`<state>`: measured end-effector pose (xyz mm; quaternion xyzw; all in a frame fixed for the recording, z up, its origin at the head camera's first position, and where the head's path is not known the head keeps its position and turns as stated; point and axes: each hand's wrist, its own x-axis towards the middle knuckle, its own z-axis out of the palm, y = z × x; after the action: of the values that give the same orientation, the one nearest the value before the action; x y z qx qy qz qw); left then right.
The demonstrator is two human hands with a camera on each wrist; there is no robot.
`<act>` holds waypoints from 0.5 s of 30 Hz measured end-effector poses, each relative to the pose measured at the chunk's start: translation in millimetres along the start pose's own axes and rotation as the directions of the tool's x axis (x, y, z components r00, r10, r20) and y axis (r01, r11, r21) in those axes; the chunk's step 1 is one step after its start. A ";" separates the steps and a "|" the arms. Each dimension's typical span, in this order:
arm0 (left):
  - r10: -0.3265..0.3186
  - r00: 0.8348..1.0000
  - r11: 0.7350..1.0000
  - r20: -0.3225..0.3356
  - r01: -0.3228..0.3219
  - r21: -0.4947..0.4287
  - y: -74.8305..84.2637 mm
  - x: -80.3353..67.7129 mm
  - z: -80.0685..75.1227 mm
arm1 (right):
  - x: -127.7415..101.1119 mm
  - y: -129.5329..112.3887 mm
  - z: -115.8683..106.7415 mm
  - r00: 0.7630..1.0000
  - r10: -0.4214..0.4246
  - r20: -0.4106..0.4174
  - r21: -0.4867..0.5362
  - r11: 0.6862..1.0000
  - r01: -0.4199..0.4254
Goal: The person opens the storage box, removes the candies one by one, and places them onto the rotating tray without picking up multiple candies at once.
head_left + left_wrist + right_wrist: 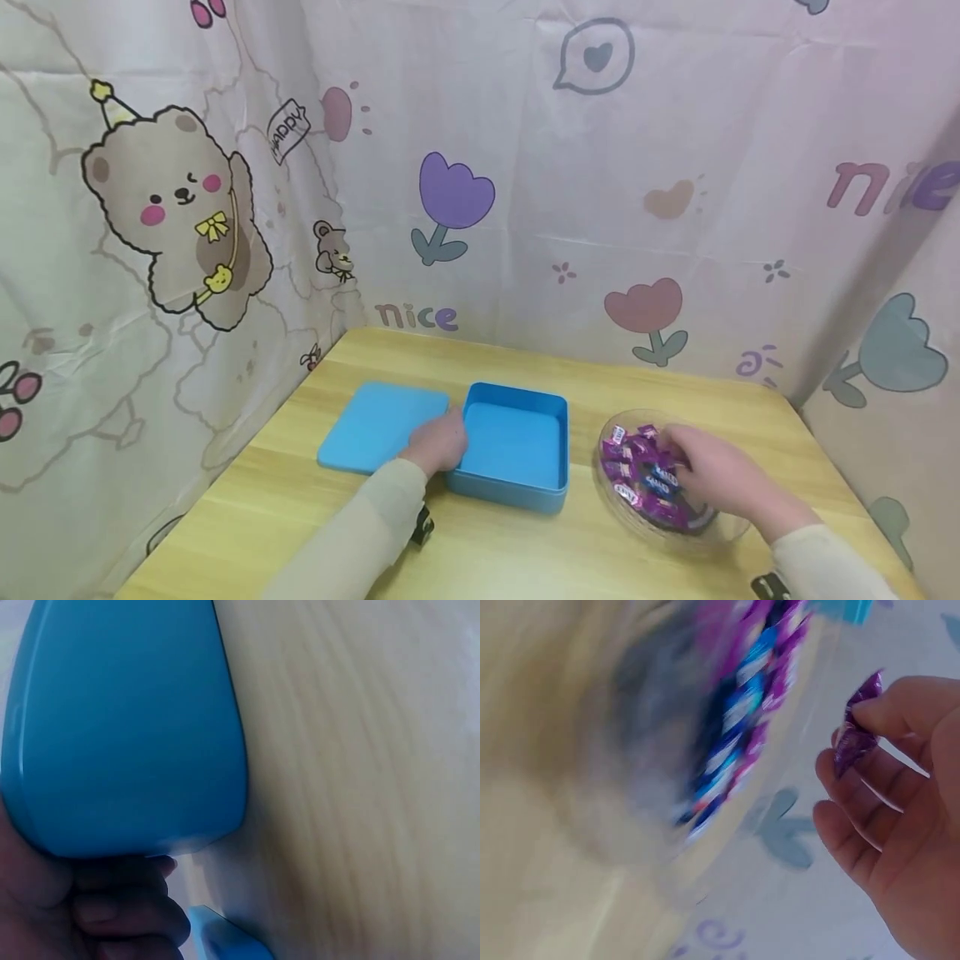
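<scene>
The right hand [900,825] pinches one purple foil-wrapped candy [855,727] between thumb and fingertips above the clear round plastic dish [731,533] of purple candies [641,475] on the wooden desk [525,550]. The left hand [438,442], fingers curled, rests against the left wall of the open square blue plastic box [517,446], touching the flat blue lid [378,425] beside it. The light pinch on slick foil could let the candy slip; a sleeve could nudge the dish off the near edge.

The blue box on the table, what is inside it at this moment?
The blue box looks empty: only its bare blue floor shows. The near wall hides a strip of the floor, and the left hand rests at its left edge.
</scene>
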<state>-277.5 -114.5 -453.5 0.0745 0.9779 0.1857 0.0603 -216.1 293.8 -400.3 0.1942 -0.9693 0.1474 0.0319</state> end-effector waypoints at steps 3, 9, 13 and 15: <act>0.001 1.000 1.000 0.002 -0.001 -0.006 -0.9 -1.0 -2.6 | -12.8 13.2 0.7 0.995 0.073 0.073 0.026 0.997 -0.075; -0.008 1.000 1.000 -0.007 0.008 -0.005 -0.8 1.3 -4.4 | -29.0 32.5 14.2 0.978 0.170 0.124 0.009 0.985 -0.172; -0.010 1.000 1.000 -0.010 0.010 -0.016 -3.3 3.0 -1.9 | -32.1 35.8 24.1 0.982 0.147 0.115 -0.028 0.989 -0.145; -0.012 1.000 0.999 -0.009 0.012 -0.047 -6.4 2.5 -0.8 | -31.7 34.8 26.7 0.983 0.137 0.120 -0.040 0.990 -0.133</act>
<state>-280.9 -120.3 -455.4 0.0663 0.9740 0.2086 0.0586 -200.4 328.1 -439.1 0.1364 -0.9826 0.1215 -0.0345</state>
